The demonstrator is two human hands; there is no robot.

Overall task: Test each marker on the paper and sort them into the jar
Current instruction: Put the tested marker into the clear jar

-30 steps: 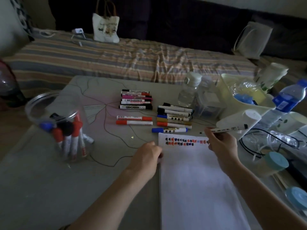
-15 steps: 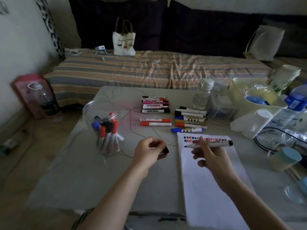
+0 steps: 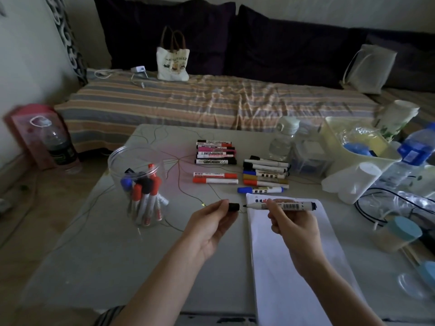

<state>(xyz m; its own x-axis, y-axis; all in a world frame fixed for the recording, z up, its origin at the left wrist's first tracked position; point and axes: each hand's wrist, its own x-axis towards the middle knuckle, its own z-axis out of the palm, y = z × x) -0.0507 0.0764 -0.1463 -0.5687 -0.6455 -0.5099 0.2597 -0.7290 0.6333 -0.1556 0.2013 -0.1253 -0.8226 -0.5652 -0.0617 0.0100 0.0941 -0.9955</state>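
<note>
Marker (image 3: pixel 286 205) with black tip bared, pinched mid-barrel in the right hand (image 3: pixel 292 222), lying level just above the top edge of the paper (image 3: pixel 294 250), tip pointing toward nine o'clock. Black cap (image 3: pixel 233 207) just off that tip, nipped between thumb and fingertips of the left hand (image 3: pixel 211 222), mouth facing the nib, a small gap between them. Likely the recapping step after a test stroke, judging by the row of coloured marks at the sheet's twelve o'clock edge. Light, stiff plastic barrel; smooth label, so probably a little slippery; best held where the fingers sit now, around the middle, clear of the wet tip. Cap small and easy to drop; needs lining up straight before pushing home. Paper thin and loose, apt to slide or crease under a careless wrist. Clear jar (image 3: pixel 138 182) at ten o'clock from the hands, well apart from them, holding red, blue and black markers standing cap-up. Untested markers (image 3: pixel 263 175) in two flat groups at twelve o'clock, beyond the sheet, the nearest blue one just beside its top edge. Table (image 3: pixel 94 255) pale, with thin wires trailing across. Water bottles, a yellow tub (image 3: pixel 334 137) and blue-lidded pots crowded at two to three o'clock. Striped bed and tote bag (image 3: pixel 173 60) farther off at twelve.
</note>
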